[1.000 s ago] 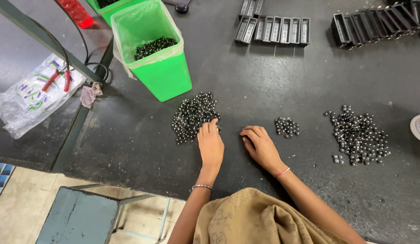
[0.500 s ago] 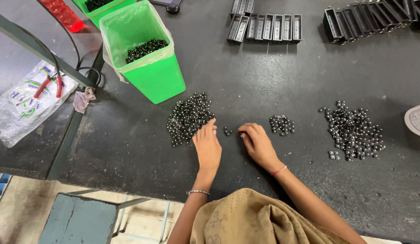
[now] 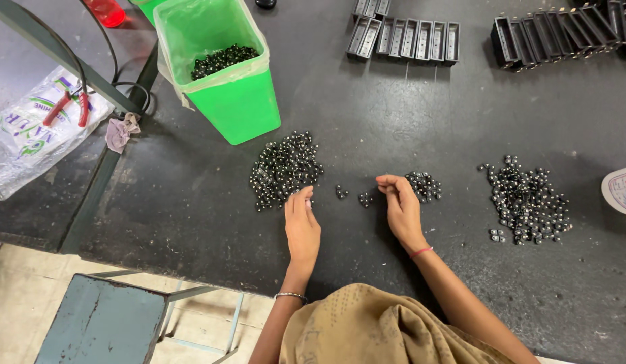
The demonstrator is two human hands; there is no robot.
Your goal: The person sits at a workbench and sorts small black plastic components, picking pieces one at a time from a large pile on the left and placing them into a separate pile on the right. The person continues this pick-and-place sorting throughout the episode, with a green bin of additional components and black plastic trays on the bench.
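Hands rest palm-down on the dark worktable (image 3: 192, 202): left hand (image 3: 301, 226), fingers flat and together, touches the near edge of the large pile of small dark beads (image 3: 284, 168); right hand (image 3: 400, 205), fingertips pinched narrow, sits just beside the small bead cluster (image 3: 424, 185) at its 2 o'clock. Open tabletop lies between the hands, broken by stray beads (image 3: 353, 195). A green bin (image 3: 222, 74) stands at 11 o'clock, a spread bead pile (image 3: 528, 199) at 3 o'clock, well apart.

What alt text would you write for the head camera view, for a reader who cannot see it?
A person's left hand and right hand sort small dark beads on a black table, the left touching the largest bead pile, the right beside a small pile. A green bin of beads and rows of black trays stand beyond.
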